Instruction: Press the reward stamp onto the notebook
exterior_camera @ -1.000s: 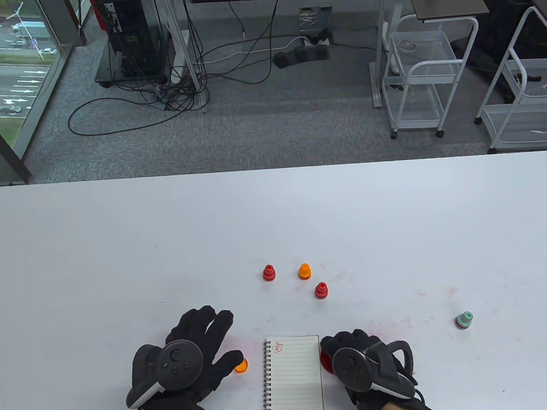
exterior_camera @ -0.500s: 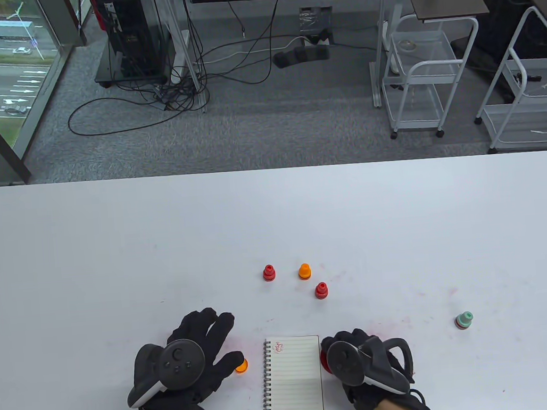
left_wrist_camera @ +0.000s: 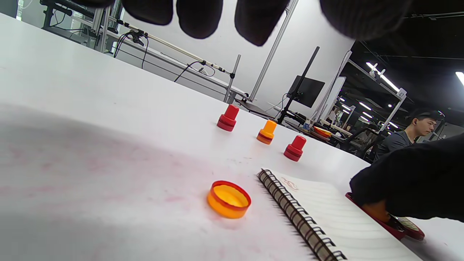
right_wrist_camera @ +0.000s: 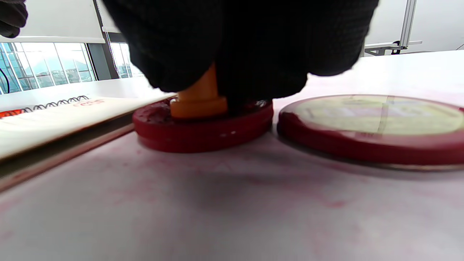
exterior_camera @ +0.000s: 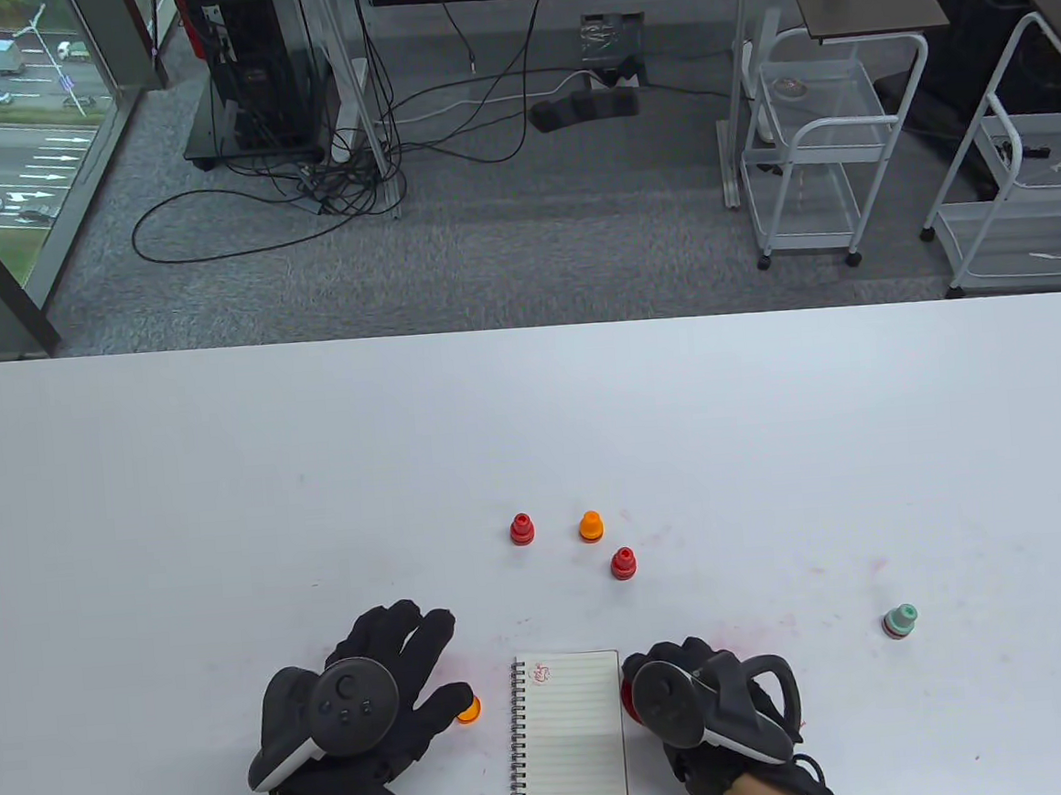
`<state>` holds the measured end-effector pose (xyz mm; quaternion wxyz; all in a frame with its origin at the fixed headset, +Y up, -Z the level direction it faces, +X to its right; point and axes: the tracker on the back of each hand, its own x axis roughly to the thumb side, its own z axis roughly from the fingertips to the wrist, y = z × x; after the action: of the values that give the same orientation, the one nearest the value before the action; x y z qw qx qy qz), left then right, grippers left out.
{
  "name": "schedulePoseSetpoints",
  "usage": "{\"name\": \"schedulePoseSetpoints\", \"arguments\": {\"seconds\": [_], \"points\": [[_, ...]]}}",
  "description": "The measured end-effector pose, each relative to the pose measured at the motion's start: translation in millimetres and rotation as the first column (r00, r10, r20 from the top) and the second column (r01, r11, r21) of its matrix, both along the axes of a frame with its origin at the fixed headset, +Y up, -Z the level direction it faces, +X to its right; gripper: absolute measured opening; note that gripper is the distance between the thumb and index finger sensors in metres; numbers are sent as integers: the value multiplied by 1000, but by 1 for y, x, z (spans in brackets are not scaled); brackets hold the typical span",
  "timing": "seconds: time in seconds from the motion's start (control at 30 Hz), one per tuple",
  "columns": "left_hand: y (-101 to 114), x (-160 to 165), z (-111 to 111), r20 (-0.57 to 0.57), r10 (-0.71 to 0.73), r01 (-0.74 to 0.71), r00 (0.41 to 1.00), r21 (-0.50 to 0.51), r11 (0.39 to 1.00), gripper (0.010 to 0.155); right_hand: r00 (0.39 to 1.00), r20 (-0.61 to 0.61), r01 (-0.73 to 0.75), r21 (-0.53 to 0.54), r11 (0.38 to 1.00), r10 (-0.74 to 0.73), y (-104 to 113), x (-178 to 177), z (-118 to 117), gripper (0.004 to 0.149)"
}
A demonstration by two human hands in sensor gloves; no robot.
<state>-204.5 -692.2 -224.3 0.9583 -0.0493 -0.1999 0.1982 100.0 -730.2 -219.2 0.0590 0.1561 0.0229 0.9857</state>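
Note:
A small spiral notebook (exterior_camera: 571,732) lies open on the white table (exterior_camera: 533,434), with one red stamp mark near its top left; it also shows in the left wrist view (left_wrist_camera: 326,214). My right hand (exterior_camera: 672,680) grips an orange stamp (right_wrist_camera: 198,98) and presses it onto a red ink pad (right_wrist_camera: 203,125) just right of the notebook. The pad's lid (right_wrist_camera: 373,123) lies beside it. My left hand (exterior_camera: 396,665) rests flat on the table left of the notebook, fingers spread, holding nothing. An orange stamp cap (exterior_camera: 468,712) lies by its thumb, seen too in the left wrist view (left_wrist_camera: 228,199).
Two red stamps (exterior_camera: 522,528) (exterior_camera: 623,563) and an orange stamp (exterior_camera: 591,527) stand beyond the notebook. A green stamp (exterior_camera: 899,621) stands to the right. Faint red ink smears mark the table around the notebook.
My right hand has tilted slightly over the ink pad. Nothing else has moved.

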Motion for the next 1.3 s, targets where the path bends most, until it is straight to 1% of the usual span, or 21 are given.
{"name": "schedulePoseSetpoints", "arguments": {"seconds": [0.5, 0.8, 0.93, 1.0, 1.07, 1.2, 1.3], "points": [[1, -1, 1, 2, 7, -7, 1000, 6, 1000, 82, 999, -3, -34, 20, 999, 35, 1, -3, 1, 40], [3, -5, 2, -5, 31, -31, 1000, 12, 999, 81, 999, -6, -52, 5, 999, 52, 3, -5, -2, 40], [6, -5, 3, -3, 39, -39, 999, 36, 999, 80, 999, -17, -46, 4, 999, 46, 4, -3, -3, 41], [7, -6, 3, -3, 46, -46, 999, 39, 998, 80, 998, -30, -59, 16, 998, 60, 6, -1, 0, 43], [7, -6, 3, -4, 47, -47, 999, 37, 998, 80, 999, -33, -18, 95, 995, 21, 10, 1, 4, 44], [7, -6, 3, -4, 44, -44, 999, 37, 998, 79, 999, -46, 23, 93, 995, -18, 21, -1, 7, 45], [8, -6, 3, -4, 45, -44, 999, 38, 998, 79, 997, -65, 54, 105, 993, -47, 28, -6, 5, 45]]}}
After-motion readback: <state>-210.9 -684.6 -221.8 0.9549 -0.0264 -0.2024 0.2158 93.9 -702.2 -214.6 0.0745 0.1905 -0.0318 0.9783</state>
